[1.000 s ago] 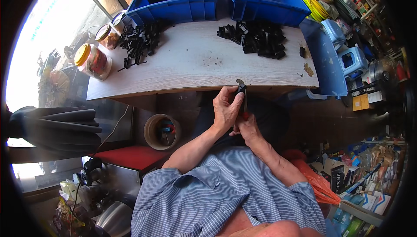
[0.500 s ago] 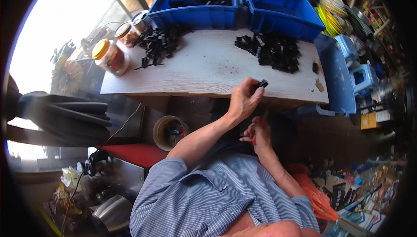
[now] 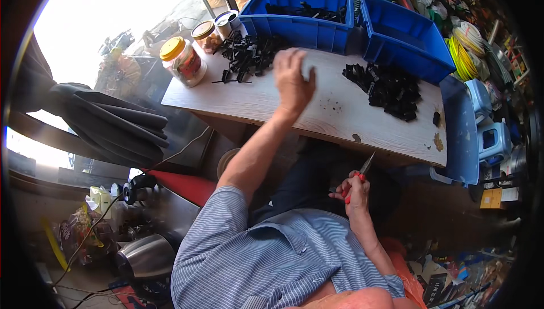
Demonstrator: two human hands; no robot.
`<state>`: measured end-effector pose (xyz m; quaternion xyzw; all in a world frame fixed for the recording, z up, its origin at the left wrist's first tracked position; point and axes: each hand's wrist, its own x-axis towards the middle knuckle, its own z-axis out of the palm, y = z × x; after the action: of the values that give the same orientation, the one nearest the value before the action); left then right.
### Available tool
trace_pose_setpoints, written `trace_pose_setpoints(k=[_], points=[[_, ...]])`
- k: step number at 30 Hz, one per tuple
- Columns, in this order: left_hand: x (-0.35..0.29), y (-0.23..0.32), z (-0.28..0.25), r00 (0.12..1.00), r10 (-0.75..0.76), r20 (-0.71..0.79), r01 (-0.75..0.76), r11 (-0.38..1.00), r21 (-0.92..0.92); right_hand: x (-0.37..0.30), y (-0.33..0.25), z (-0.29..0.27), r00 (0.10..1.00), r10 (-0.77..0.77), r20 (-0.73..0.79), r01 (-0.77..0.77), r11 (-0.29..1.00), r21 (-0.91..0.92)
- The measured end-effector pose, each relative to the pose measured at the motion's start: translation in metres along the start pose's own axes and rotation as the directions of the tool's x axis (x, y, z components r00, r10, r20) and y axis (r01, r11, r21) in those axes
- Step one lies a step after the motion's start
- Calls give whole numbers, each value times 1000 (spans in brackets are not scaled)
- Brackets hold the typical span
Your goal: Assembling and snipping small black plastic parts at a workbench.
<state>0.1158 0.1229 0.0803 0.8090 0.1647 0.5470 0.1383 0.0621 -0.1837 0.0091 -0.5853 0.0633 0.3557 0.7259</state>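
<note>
Left hand (image 3: 293, 79) moved up from table edge since half second ago; now extended over tabletop (image 3: 272, 105), toward left pile of black parts (image 3: 246, 54). Pile lies just beyond and left of fingertips; not touched. Fingers loosely curled, half open; anything held cannot be told. Right hand (image 3: 352, 191) kept low below table edge, closed on red-handled cutters (image 3: 358, 177), blades pointed up toward table. Left hand clearly nearer to pile. Second pile (image 3: 388, 85) lies further right.

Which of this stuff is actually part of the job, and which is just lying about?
In use: left hand, right hand, red-handled cutters, black parts piles, blue bins.
Lying about: yellow-lidded jar, kettle, dark cloth.
</note>
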Motion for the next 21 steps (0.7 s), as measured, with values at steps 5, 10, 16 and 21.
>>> trace_pose_setpoints(k=[5, 10, 16, 21], points=[[-3, -80, -24, 967, -208, 149, 98, 837, 538, 4, 0, 6, 1000, 24, 10, -24, 1000, -12], [-18, -71, -21, 941, -49, 335, -113, 888, 447, 5, 2, 2, 1000, 20, -11, -20, 1000, -12], [-27, -38, -23, 883, 119, 454, -206, 967, 147, 5, 0, 0, 999, 8, -44, -9, 1000, -27], [-25, -35, -25, 935, 162, 315, -238, 946, 218, 7, 0, -1, 999, 16, -36, -18, 998, -53]])
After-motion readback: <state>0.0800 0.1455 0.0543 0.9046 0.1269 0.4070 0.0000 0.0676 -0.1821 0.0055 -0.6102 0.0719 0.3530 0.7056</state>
